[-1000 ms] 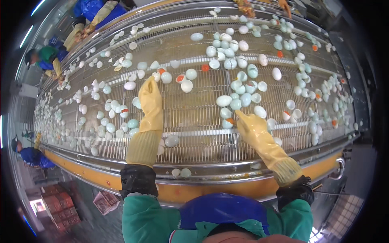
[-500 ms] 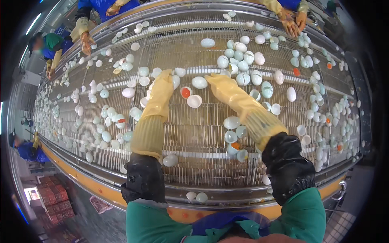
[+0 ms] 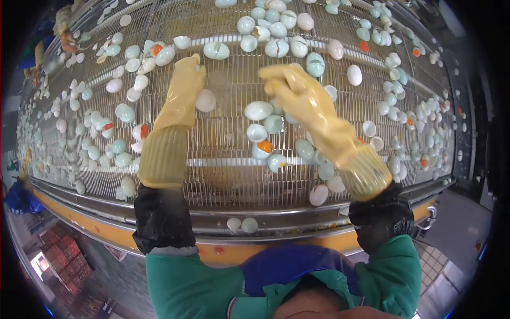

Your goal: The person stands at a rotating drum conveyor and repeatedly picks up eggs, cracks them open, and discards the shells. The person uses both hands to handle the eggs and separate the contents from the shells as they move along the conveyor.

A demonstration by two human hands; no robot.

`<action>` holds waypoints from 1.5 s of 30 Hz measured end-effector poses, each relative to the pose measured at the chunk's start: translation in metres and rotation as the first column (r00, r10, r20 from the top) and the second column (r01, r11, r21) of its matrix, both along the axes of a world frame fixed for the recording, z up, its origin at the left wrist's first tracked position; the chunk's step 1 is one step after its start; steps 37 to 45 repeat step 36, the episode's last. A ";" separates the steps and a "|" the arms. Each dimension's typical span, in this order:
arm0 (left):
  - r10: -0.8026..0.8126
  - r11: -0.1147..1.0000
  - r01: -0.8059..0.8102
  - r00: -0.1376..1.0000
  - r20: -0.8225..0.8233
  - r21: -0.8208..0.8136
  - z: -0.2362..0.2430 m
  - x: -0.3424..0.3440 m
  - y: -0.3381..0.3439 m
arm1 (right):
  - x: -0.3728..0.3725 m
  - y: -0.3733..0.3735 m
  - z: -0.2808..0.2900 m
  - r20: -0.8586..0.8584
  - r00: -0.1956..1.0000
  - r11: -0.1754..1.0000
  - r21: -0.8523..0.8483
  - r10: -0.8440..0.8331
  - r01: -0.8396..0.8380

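Observation:
Both my hands wear long yellow rubber gloves over a slatted metal conveyor [image 3: 228,138]. My left hand [image 3: 186,80] is closed, fingers bent downward; a small pale bit shows by the fingertips, too hidden to name. Beside that glove lies a pinkish-white eggshell [image 3: 206,100]. Farther off sits a pale green, broken egg [image 3: 217,50]. My right hand [image 3: 289,87] hovers with bent fingers apart and nothing visible between them. Just left of and below it is a cluster of shells, including a whitish egg [image 3: 258,110] and one with an orange yolk-like lump [image 3: 264,145].
Many white and pale green eggshells [image 3: 276,48] lie on the belt, several with orange pieces. A metal rail [image 3: 276,215] and an orange ledge [image 3: 228,254] run along my side. Two small shells [image 3: 242,225] rest there. Another person's gloved hand [image 3: 68,40] works at far left.
My view has shifted, so the belt appears higher and farther left. My right hand has drawn nearer to me. The shell with orange that lay between my hands no longer shows there.

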State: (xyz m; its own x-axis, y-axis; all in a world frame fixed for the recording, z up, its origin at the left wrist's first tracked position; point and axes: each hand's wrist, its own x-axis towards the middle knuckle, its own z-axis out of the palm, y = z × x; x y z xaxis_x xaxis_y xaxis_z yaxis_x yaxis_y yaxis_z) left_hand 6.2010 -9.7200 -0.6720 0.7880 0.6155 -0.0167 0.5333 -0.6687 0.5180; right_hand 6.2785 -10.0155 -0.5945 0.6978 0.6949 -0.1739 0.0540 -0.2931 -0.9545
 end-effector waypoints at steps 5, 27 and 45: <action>0.096 0.947 -0.116 0.992 0.080 0.301 -0.019 -0.018 -0.005 | -0.048 -0.065 -0.008 0.075 0.954 0.954 -0.102 0.291 -0.283; 0.287 0.138 0.166 0.937 0.199 -0.977 0.094 -0.190 -0.352 | -0.040 -0.122 -0.012 -0.424 0.886 0.971 0.215 0.186 -0.101; 0.028 0.261 0.027 0.999 0.035 -0.965 0.077 -0.181 -0.484 | -0.072 -0.343 -0.018 -0.560 0.828 0.895 0.390 0.043 0.217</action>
